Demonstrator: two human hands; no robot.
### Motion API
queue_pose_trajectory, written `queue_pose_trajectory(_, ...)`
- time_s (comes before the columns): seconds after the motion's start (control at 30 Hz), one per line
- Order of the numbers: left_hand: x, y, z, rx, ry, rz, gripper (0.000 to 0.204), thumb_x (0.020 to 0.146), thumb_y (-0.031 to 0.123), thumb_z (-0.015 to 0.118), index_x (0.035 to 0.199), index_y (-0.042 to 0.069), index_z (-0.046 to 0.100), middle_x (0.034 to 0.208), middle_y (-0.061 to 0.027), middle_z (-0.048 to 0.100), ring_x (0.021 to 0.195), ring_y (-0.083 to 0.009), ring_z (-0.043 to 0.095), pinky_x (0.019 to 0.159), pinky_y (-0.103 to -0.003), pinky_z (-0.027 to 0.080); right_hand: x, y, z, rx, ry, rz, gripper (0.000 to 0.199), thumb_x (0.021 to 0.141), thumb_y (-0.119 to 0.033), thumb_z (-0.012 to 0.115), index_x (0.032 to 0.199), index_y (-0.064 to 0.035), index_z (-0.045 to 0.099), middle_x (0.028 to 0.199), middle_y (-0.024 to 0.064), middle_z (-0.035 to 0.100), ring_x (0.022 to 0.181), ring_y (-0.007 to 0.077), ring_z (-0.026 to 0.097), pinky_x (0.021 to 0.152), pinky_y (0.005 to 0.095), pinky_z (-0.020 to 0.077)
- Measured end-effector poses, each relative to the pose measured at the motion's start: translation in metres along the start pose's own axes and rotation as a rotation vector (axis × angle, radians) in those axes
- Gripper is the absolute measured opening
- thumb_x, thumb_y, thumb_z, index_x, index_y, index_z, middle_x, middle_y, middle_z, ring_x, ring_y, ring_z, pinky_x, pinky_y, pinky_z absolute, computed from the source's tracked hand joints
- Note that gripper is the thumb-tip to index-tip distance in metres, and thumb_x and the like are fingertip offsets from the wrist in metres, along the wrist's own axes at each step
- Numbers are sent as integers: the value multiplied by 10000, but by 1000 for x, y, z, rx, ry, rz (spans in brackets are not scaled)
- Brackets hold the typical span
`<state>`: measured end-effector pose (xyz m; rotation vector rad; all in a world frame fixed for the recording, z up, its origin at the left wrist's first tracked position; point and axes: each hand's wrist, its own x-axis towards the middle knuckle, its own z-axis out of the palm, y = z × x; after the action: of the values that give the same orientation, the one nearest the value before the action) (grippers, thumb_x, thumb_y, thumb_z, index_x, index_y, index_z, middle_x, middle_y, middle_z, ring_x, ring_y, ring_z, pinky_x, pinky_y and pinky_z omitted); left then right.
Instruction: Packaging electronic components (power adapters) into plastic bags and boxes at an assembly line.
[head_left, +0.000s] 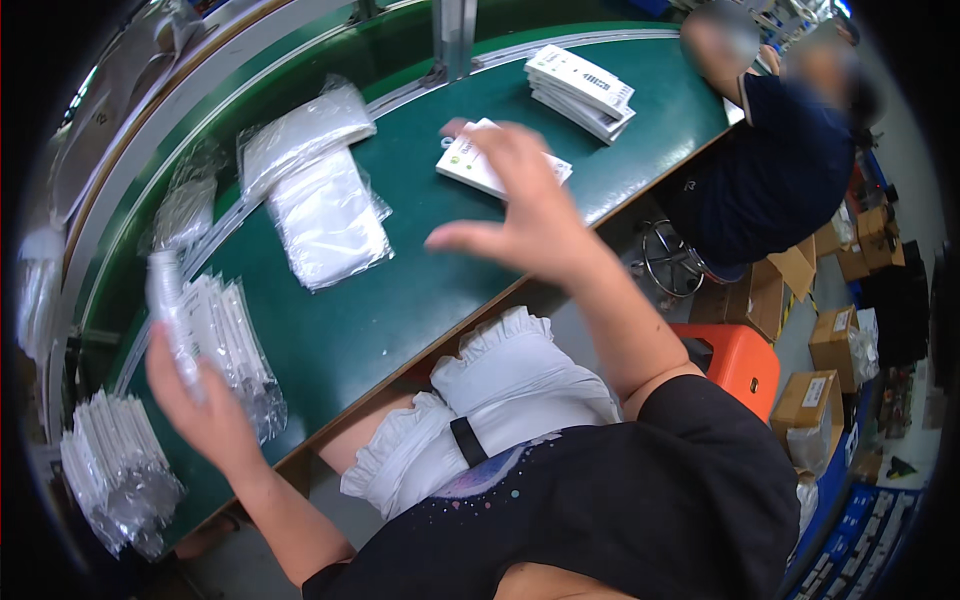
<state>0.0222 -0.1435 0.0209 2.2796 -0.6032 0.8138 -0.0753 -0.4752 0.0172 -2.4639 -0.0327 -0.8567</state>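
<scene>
Green and slightly glossy, the long surface [400, 300] curves across the view, with a pale rail running along its far edge.

At the far left, near the lower edge, a fanned stack of clear plastic sleeves [115, 470] lies partly off the surface, crinkled and shiny. Just to its right the left hand [200, 400] is raised with the palm toward the surface. Its grip is closed around a slim white item in a clear wrapper [165, 300], which stands almost upright and is blurred, so its exact kind cannot be told. Right behind that hand a second bundle of clear sleeves [235, 350] rests on the surface.

Further right, toward the middle, two soft white bags of translucent film [320, 210] lie overlapping, wrinkled and puffy, with a smaller clear bag [185, 210] by the rail.

The right hand [525, 210] hovers over the surface with the forearm stretched out from the lower right. Its fingers are spread apart and its thumb points left; the grip is open and clamps nothing. Under its fingertips lies a flat white carton [480, 165] with a small green mark. Whether the fingers touch it cannot be told.

Beyond it a neat stack of flat white cartons [582, 92] sits near the far right edge, beside another person in a dark shirt [790, 170]. Cardboard boxes [830, 340] stand on the floor at the right.
</scene>
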Motion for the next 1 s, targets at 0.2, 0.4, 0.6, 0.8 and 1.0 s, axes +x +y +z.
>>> queue_pose_trajectory(0.2, -6, -3, 13, 414, -297, -87, 486, 855, 185, 547, 1305, 28, 452, 1391, -175, 372, 1342, -340, 272, 1108, -509, 119, 8, 81, 9, -409, -226, 346, 824, 614, -431, 764, 1291, -70, 463, 1155, 174, 539, 1085, 342, 486, 935, 428, 381)
queue_pose_trajectory(0.4, 5, 52, 40, 88, -373, 238, 453, 777, 99, 645, 1220, 80, 549, 1355, -127, 445, 1314, -341, 332, 1077, -461, 242, -7, 81, 19, -414, 36, 314, 754, 637, -360, 758, 1262, -51, 470, 1108, 159, 537, 1049, 334, 481, 887, 409, 371)
queue_pose_trajectory(0.6, 0, 33, 89, -11, -465, 384, 354, 771, -7, 597, 1115, 79, 612, 1112, -100, 561, 1021, -300, 521, 902, -403, 397, -21, 31, 20, 564, 278, 457, 754, 686, -266, 790, 1282, 3, 413, 1068, 146, 531, 943, 267, 528, 876, 372, 413)
queue_pose_trajectory(0.8, -1, 42, 97, -172, -356, 268, 266, 780, -32, 583, 1034, 26, 633, 910, -116, 543, 874, -281, 537, 742, -361, 460, -34, 10, 18, 1718, -248, 963, 754, 873, -662, 373, 1217, 9, 403, 798, 65, 469, 560, 109, 482, 348, 216, 384)
queue_pose_trajectory(1.0, 5, 37, 102, -287, -294, 209, 168, 778, -14, 607, 940, -4, 647, 846, -111, 559, 817, -287, 560, 724, -361, 465, -27, -8, 49, 1782, -502, 870, 480, 860, -83, 582, 1259, 74, 367, 1069, 160, 589, 876, 188, 652, 740, 284, 557)
